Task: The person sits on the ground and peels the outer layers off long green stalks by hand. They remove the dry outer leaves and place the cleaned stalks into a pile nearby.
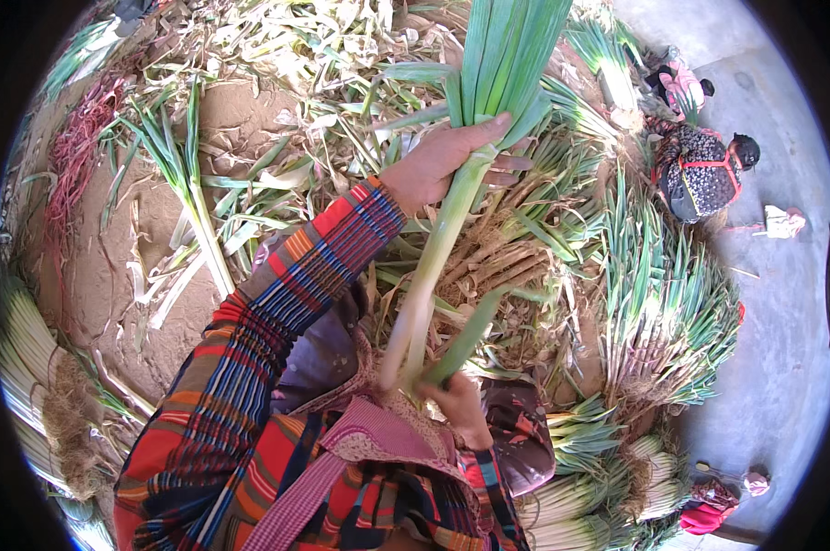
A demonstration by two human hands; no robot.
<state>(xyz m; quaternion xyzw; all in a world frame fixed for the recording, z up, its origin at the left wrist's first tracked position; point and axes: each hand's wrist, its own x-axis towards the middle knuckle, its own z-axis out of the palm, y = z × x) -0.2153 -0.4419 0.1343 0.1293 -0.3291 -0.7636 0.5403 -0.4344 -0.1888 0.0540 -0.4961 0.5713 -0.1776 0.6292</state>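
Observation:
My left hand (460, 155) grips a thick leek (449, 227) just below its fan of green leaves, holding it up at a slant before me. Near its pale, blurred lower end, my right hand (456, 406) has its fingers closed on a green leaf (466, 341) that hangs away from the stalk. Whether that leaf is still joined to the leek, I cannot tell. Beneath the held leek, a pile of untrimmed leeks (497, 255) with brown roots lies on the ground. A few cleaner leeks (205, 227) lie apart on the soil to the left.
Leaf scraps (305, 41) cover the ground ahead. Red twine (77, 165) lies at the left. Bundled leeks (36, 372) sit at lower left, more bundles (656, 303) at right. A co-worker (704, 169) and other people are at the right, by a grey paved floor (773, 289).

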